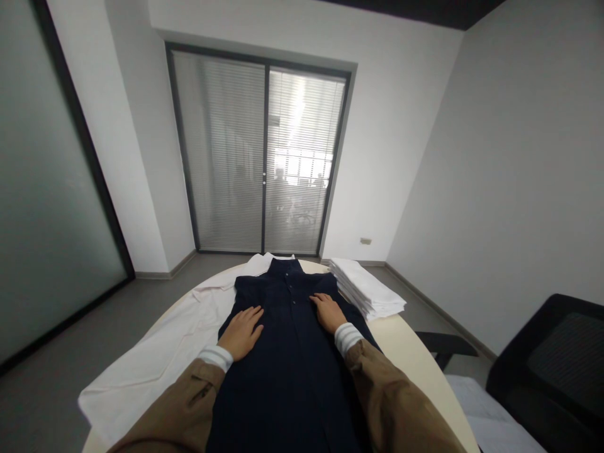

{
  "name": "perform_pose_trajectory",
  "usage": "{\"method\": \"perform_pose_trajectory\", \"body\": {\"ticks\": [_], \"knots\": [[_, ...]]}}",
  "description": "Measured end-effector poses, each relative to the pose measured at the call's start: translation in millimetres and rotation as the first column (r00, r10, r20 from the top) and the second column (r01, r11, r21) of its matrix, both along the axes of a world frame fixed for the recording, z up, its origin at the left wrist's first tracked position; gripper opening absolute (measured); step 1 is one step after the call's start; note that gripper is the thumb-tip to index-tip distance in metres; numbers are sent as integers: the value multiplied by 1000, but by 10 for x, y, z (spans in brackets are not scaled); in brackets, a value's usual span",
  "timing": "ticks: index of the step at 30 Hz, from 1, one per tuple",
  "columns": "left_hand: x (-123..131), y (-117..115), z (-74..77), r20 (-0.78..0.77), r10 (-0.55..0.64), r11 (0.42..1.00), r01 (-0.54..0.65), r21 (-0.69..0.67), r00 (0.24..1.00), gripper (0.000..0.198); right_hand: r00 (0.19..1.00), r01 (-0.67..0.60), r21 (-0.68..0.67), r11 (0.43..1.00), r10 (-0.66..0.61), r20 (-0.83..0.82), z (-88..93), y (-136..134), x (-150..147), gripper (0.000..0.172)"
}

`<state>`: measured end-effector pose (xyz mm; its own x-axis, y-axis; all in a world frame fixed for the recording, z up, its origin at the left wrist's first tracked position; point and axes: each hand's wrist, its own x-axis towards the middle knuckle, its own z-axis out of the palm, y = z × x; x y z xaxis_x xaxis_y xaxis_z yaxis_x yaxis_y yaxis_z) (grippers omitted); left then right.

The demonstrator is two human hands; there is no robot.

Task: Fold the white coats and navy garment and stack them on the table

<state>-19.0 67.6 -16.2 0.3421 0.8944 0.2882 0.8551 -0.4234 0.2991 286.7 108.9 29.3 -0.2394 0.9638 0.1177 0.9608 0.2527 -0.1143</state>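
A dark navy garment (287,352) with a stand-up collar and small buttons lies front up, its collar pointing away from me. My left hand (241,331) rests flat on its left side, fingers spread and holding nothing. On the right side of the garment lies my right hand (327,311), palm down with its fingers stretched out. White cloth (160,340) is spread out on the left, partly beneath the navy garment. A stack of folded white cloth (367,286) sits to the right of the collar.
The pale round table (415,358) carries the clothes. At the right stands a black chair (552,371), with white material (491,415) on its seat. Glass doors with blinds (264,157) are in the far wall.
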Motion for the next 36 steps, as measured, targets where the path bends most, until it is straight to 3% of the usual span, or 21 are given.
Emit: {"method": "perform_pose_trajectory", "body": {"ticks": [5,9,13,15,17,19,23,25,27,29,32,34,36], "knots": [[17,-28,42,-51,9,1000,-10,-15,999,48,977,211,-125,969,-214,-15,-114,68,131,55],[39,-67,91,-140,31,999,-36,-33,990,50,916,393,-186,900,-402,-11,-162,79,119,75],[52,-95,123,-174,51,996,-64,-67,983,52,868,491,-164,856,-496,8,-146,62,4,89],[54,-107,141,-180,45,995,-60,-81,983,51,898,439,-103,893,-440,7,-143,49,-65,90],[56,-121,165,-182,37,995,-53,-85,983,50,957,291,-50,955,-292,1,-160,39,-120,84],[58,-137,192,-175,26,996,-40,-77,984,48,985,171,-74,982,-172,-6,-191,38,-151,77],[72,-165,237,-159,-113,993,104,-65,981,45,979,197,-192,962,-204,-20,-194,41,-200,77],[86,-174,255,-139,-173,984,165,-67,975,45,976,208,-172,963,-215,-20,-141,22,-266,74],[101,-174,272,-104,-155,988,152,-30,982,45,989,136,-104,985,-141,-39,-79,-25,-376,67],[110,-162,287,-65,-48,997,52,54,997,44,996,-17,-37,999,14,-86,-42,-96,-517,63],[85,-124,289,1,262,952,-259,160,965,42,963,-220,-45,974,210,-172,-70,-213,-713,63],[36,-89,273,41,433,889,-434,147,900,42,947,-265,-67,962,246,-206,-122,-272,-789,65],[-27,-54,255,77,508,855,-513,82,858,42,945,-258,-67,964,237,-226,-159,-308,-813,65]]}}
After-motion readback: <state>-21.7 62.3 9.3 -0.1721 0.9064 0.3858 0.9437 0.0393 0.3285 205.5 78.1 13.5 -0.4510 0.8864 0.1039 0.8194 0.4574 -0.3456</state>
